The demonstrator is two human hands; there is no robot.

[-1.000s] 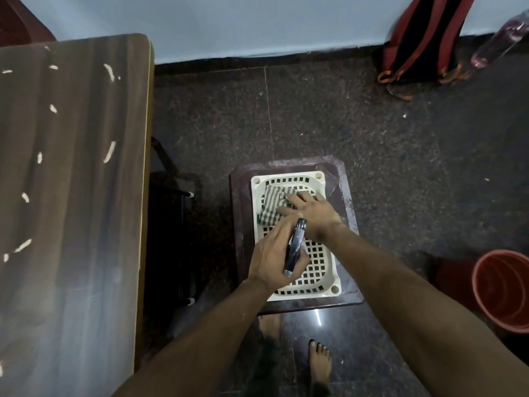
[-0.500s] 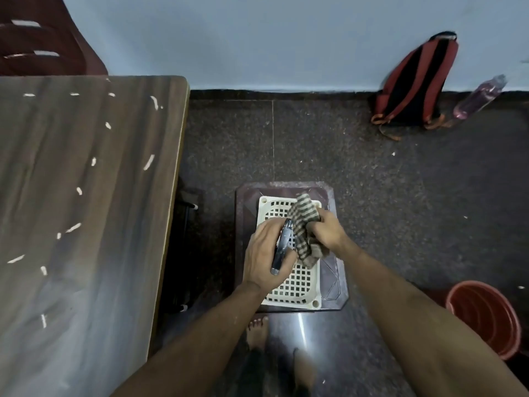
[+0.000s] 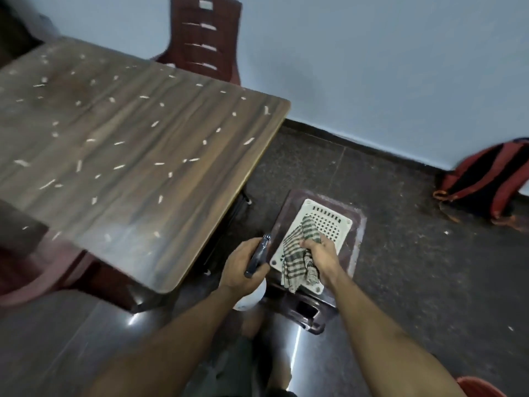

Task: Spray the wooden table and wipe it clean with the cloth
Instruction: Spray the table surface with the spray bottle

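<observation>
Left hand [image 3: 243,267] grips the spray bottle [image 3: 257,259]; right hand [image 3: 322,255] bunches the cloth [image 3: 297,253] over the white tray [image 3: 337,224]. Wooden table [image 3: 128,156] lies up-left, long axis running away; left hand is nearer, so spraying looks next.

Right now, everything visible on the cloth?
The cloth is a pale, woven-looking rag with dark green stripes crossing into checks. It is crumpled, not folded. The right hand grips it in a bunch near its top edge, fingers curled round it, and the rest hangs loose below the fist. It sits in front of the white perforated tray on the dark stool; whether it touches the tray cannot be told.
</observation>
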